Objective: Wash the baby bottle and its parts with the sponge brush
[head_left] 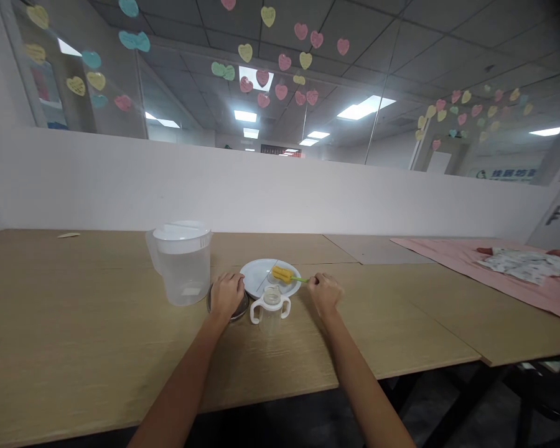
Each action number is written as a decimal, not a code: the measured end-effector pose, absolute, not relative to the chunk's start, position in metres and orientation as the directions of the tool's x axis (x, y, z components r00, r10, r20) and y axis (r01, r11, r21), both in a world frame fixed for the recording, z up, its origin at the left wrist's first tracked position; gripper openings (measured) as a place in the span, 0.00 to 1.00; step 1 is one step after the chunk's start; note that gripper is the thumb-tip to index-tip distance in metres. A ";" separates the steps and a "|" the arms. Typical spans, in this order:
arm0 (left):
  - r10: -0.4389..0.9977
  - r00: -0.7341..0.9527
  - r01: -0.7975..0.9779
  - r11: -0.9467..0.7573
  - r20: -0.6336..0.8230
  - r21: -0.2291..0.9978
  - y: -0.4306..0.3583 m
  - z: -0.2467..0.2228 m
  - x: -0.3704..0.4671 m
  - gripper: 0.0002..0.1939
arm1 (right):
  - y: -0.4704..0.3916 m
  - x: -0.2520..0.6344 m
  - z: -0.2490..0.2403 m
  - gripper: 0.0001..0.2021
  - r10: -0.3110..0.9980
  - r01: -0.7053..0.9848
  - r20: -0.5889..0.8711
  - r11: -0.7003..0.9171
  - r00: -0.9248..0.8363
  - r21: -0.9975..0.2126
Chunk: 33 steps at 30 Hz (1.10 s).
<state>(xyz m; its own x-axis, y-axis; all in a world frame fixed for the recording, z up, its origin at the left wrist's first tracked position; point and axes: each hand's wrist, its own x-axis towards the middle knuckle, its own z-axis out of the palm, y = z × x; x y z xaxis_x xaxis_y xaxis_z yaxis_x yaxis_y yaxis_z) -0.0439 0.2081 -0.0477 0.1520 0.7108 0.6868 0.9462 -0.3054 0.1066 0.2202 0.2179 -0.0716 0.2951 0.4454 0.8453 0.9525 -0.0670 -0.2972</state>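
My right hand [325,292] is closed around the green handle of a bottle brush [283,274], whose yellow sponge head is over the white plate [254,269]. At the plate's left rim, my left hand [228,295] has its fingers curled together; what they hold, if anything, is hidden. Beneath that hand lies a dark round dish [239,311], partly covered. Between my hands a clear baby bottle [270,316] with a white two-handled collar stands upright without a lid, in front of the plate. A small clear piece [273,277] and a thin straight line show on the plate.
A translucent lidded pitcher [185,274] with liquid stands left of my left hand. Far right, a pink cloth [441,254] bears a patterned garment [527,262]. A small flat pale piece [68,235] lies at the back left. A white wall [261,193] closes off the table's [98,348] back.
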 end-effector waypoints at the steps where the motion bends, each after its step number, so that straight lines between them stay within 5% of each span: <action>1: 0.711 0.151 0.946 -0.305 0.686 0.107 0.208 -0.048 -0.044 0.13 | 0.217 0.219 -0.071 0.11 0.451 0.955 0.844 -0.069 0.289 -0.290; 19: 0.725 0.140 0.955 -0.278 0.674 0.101 0.208 -0.048 -0.041 0.14 | 0.219 0.194 -0.072 0.09 0.591 0.979 0.797 0.056 0.125 -0.195; 33: 0.702 0.094 0.955 -0.263 0.706 0.134 0.207 -0.048 -0.042 0.14 | 0.225 0.197 -0.075 0.15 0.672 0.800 0.653 0.149 0.350 -0.581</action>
<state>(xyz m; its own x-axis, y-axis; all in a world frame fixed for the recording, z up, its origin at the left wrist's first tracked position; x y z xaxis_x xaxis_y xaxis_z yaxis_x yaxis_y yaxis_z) -0.0420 0.2074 -0.0475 0.0941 0.7022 0.7057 0.9554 -0.2630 0.1343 0.1965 0.2251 -0.0751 0.3498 0.6716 0.6531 0.8000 0.1486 -0.5812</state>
